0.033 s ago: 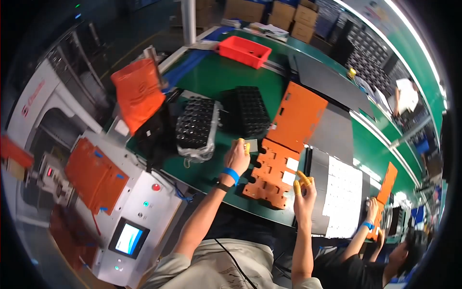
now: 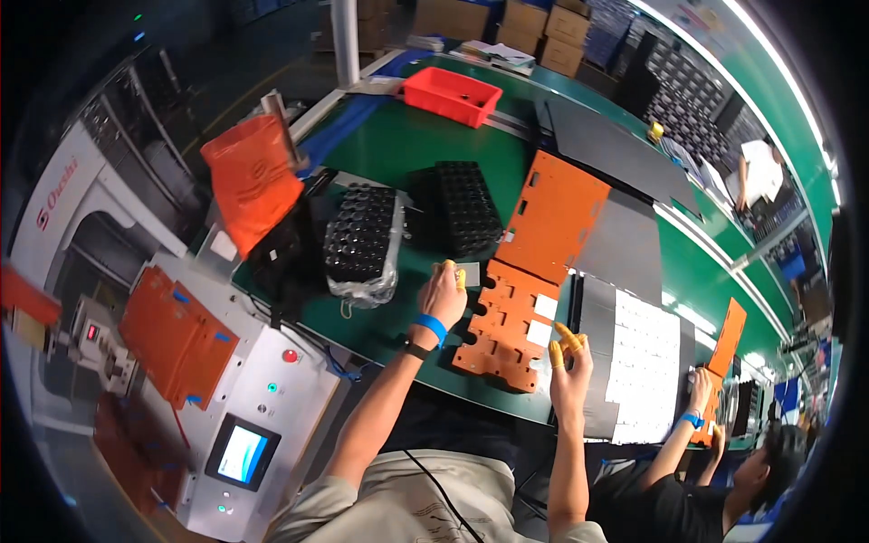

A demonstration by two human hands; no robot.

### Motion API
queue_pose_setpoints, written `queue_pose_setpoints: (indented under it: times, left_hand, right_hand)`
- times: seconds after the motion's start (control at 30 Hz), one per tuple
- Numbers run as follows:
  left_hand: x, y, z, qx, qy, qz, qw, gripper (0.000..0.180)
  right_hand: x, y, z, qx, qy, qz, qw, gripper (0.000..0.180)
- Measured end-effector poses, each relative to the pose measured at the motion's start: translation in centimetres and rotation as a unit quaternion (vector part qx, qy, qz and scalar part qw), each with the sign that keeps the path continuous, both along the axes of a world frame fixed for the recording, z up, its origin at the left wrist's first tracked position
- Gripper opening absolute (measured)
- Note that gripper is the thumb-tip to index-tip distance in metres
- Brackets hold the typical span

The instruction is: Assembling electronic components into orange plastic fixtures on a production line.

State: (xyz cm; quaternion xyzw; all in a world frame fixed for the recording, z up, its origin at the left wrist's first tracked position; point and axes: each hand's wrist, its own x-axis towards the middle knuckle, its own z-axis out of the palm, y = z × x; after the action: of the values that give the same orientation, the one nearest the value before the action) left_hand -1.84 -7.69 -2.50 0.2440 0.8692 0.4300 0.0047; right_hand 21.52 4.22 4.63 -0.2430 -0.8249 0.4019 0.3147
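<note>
From the head view, I see the left forearm slanting up and rightward, its left hand point(image 2: 441, 300) pinching a small pale plate point(image 2: 471, 274) beside the orange fixture point(image 2: 507, 312). The right forearm stands nearly upright; the right hand point(image 2: 570, 369) is half-curled, fingers apart, nothing visible in it, near a white piece point(image 2: 539, 333) on the fixture. Black trays point(image 2: 362, 233) lie beyond the left hand.
</note>
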Motion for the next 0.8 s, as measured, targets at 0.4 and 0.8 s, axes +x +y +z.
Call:
queue_pose_setpoints:
  times: [0.4,0.8]
  left_hand:
    - [-1.6,6.0,-1.6,-0.078,-0.169,-0.099,0.978,0.036]
    - [-1.7,7.0,0.4,-0.187,-0.082,-0.092,0.975,0.041]
  right_hand:
    - [4.2,1.2,-3.3,-0.062,-0.014,-0.07,0.996,0.031]
    - [-1.5,-2.4,-1.4,-0.062,-0.027,0.072,0.995,0.033]
